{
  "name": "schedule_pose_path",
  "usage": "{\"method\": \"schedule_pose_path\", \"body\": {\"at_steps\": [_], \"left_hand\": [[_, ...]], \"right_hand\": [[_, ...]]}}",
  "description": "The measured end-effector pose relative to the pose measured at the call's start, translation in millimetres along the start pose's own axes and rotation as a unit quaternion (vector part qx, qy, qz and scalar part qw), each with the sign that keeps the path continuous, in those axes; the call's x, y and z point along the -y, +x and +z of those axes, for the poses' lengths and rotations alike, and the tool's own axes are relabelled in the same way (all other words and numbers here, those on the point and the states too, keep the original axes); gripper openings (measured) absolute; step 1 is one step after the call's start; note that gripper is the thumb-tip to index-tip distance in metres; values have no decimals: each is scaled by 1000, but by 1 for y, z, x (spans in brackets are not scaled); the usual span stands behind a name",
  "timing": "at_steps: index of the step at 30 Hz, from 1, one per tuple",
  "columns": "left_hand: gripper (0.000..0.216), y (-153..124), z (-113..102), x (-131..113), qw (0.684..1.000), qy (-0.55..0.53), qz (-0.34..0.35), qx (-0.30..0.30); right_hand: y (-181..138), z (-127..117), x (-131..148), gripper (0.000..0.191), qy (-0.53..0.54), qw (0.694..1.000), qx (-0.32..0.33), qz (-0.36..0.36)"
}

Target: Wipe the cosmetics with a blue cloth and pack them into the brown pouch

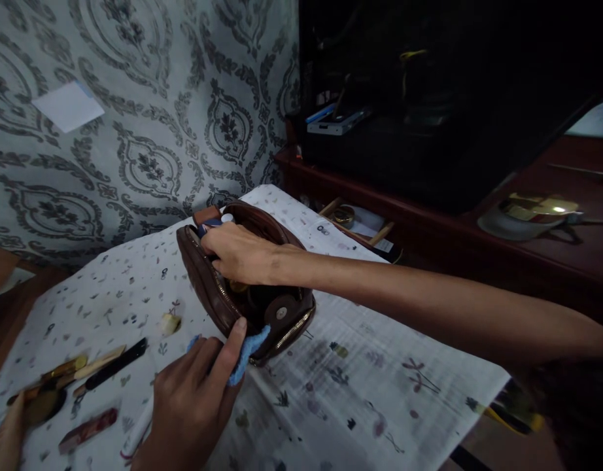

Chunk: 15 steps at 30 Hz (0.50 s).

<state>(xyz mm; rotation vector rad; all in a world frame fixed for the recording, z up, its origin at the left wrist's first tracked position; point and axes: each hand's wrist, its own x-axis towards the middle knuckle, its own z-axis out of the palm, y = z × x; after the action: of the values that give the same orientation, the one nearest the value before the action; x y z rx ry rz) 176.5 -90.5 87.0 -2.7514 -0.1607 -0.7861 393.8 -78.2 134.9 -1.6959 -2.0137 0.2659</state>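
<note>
A brown leather bag (199, 278) lies unzipped on the cloth-covered table, its gold zip teeth showing. My right hand (242, 252) reaches down into its opening with bent fingers, and what they close on is hidden. Right behind those fingers is a dark blue item (209, 226) near a white cap (227, 218). At the bag's near edge, my left hand (198, 392) is closed on a light blue cloth (247, 353), which hangs over the rim. A round snap flap (280, 313) shows inside the bag, with the deeper contents in shadow.
Makeup brushes (112, 366) and a small reddish box (88, 430) lie at left on the patterned tablecloth (380, 366). A small pale object (171, 323) sits nearby. To the right stands a dark red cabinet (547, 268) with an open drawer (360, 222). Patterned wallpaper (149, 131) backs the table.
</note>
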Motion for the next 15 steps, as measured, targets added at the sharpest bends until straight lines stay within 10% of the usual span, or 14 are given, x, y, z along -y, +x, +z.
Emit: {"method": "schedule_pose_path", "body": {"at_steps": [15], "left_hand": [[30, 4, -5, 0, 995, -80, -54, 3]], "right_hand": [[-45, -47, 22, 11, 24, 990, -136, 6]]}}
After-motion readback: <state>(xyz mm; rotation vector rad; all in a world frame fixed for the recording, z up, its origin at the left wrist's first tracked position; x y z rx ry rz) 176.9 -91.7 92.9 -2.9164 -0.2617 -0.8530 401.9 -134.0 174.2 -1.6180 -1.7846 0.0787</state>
